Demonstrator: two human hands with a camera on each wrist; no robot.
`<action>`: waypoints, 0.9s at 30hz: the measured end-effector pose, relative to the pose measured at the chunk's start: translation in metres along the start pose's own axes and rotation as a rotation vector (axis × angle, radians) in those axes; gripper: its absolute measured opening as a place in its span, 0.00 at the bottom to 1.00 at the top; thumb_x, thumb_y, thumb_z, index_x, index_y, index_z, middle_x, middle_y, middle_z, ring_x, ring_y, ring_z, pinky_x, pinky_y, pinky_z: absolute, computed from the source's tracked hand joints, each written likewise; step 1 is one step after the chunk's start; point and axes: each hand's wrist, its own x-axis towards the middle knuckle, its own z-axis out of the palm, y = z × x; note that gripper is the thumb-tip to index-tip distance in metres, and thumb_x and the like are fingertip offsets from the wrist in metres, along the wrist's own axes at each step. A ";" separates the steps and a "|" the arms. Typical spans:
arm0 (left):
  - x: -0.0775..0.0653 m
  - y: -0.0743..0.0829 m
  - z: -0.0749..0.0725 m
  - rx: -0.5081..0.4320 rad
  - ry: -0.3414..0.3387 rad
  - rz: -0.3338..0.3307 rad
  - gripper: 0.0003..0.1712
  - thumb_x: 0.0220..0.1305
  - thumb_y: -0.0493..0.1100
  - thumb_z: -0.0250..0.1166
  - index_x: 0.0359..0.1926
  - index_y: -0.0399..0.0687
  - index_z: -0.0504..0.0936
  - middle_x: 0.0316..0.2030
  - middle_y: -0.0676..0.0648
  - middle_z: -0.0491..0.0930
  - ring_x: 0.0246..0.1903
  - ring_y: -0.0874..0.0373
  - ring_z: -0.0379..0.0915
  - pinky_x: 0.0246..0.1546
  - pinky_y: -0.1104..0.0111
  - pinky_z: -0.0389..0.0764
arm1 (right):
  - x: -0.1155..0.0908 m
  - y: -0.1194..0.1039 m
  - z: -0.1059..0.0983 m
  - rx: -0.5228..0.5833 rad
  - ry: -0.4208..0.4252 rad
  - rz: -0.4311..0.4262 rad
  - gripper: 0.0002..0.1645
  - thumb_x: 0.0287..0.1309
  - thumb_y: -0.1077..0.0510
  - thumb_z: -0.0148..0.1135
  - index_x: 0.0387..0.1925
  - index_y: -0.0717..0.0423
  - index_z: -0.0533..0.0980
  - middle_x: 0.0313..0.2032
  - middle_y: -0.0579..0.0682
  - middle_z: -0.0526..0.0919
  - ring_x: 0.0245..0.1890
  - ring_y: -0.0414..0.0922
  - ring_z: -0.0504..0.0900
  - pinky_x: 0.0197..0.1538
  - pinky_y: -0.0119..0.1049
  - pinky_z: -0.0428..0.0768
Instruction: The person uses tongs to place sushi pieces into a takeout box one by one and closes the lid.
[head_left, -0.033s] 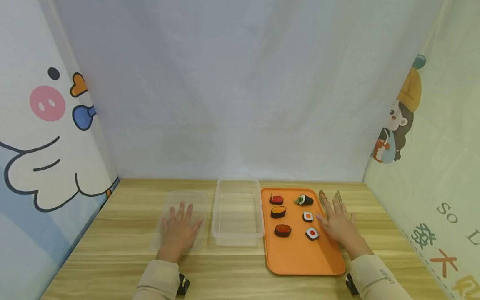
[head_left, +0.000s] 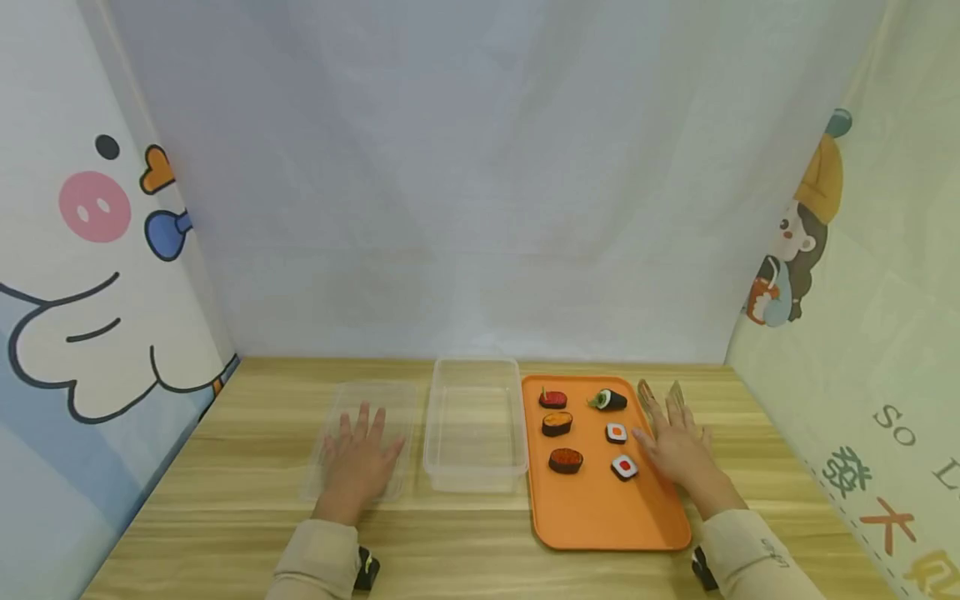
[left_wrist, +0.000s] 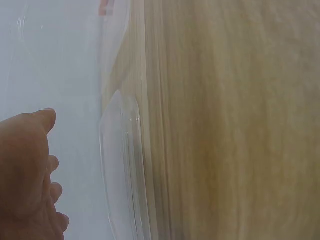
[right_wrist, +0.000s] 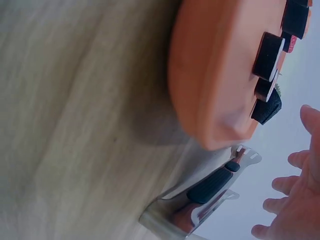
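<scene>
My left hand is held with fingers spread over a clear plastic lid. In the left wrist view a gap shows between the hand and the lid. My right hand, fingers also spread, hovers above a pair of metal tongs with dark grips lying beside the orange tray. Its thumb overlaps the tray's right edge in the head view. Neither hand holds anything. On the tray sit several toy sushi pieces, among them a cone-shaped hand roll and a square roll.
Between the lid and the tray stands a clear plastic box, its right side close against the tray. A white curtain closes off the back of the wooden table. Printed cloths hang at the left and right.
</scene>
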 end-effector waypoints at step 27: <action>0.006 0.036 0.031 -0.838 -0.028 0.109 0.30 0.76 0.45 0.52 0.74 0.44 0.58 0.70 0.33 0.56 0.65 0.34 0.58 0.62 0.44 0.63 | 0.011 0.048 0.016 0.152 0.050 0.250 0.45 0.66 0.47 0.56 0.59 0.86 0.56 0.50 0.85 0.61 0.52 0.75 0.64 0.52 0.65 0.69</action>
